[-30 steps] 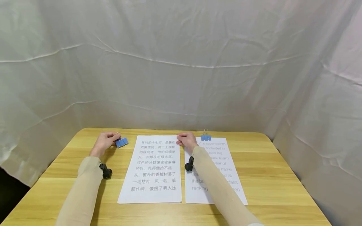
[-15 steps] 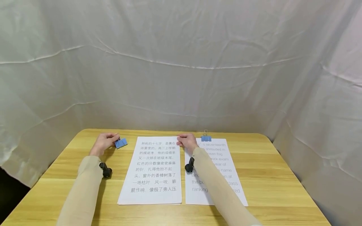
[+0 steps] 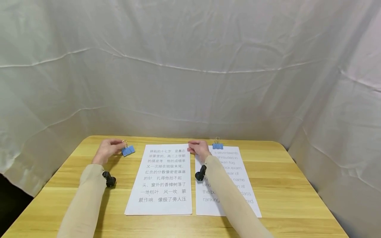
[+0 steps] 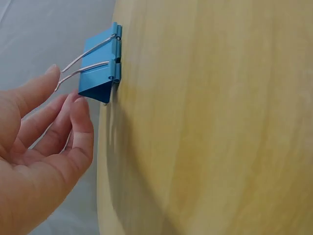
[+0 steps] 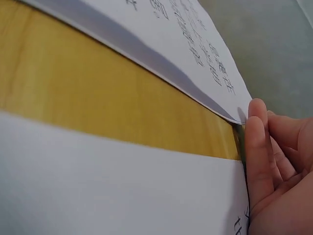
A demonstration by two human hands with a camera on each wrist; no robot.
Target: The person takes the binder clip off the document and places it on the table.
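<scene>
My left hand [image 3: 107, 147] pinches the wire handles of a blue binder clip [image 3: 128, 150] near the table's far left; in the left wrist view the clip [image 4: 100, 68] stands tilted with one edge against the wood. My right hand [image 3: 197, 148] holds the top right corner of a white sheet with Chinese print [image 3: 163, 178]. In the right wrist view my fingers [image 5: 257, 147] hold that corner of the sheet [image 5: 195, 46] a little off the wood. Beside it lies a sheet with English print [image 3: 239, 180], with a second blue binder clip [image 3: 217, 145] on its top edge.
The wooden table [image 3: 282, 175] has rounded far corners, and bare wood shows to the left and right of the two sheets. White cloth [image 3: 190, 72] hangs close behind and along both sides. A small black camera sits on each wrist.
The left hand has tipped the blue clip up by its wire handles and shifted it slightly. The right hand has stayed at the sheet's corner.
</scene>
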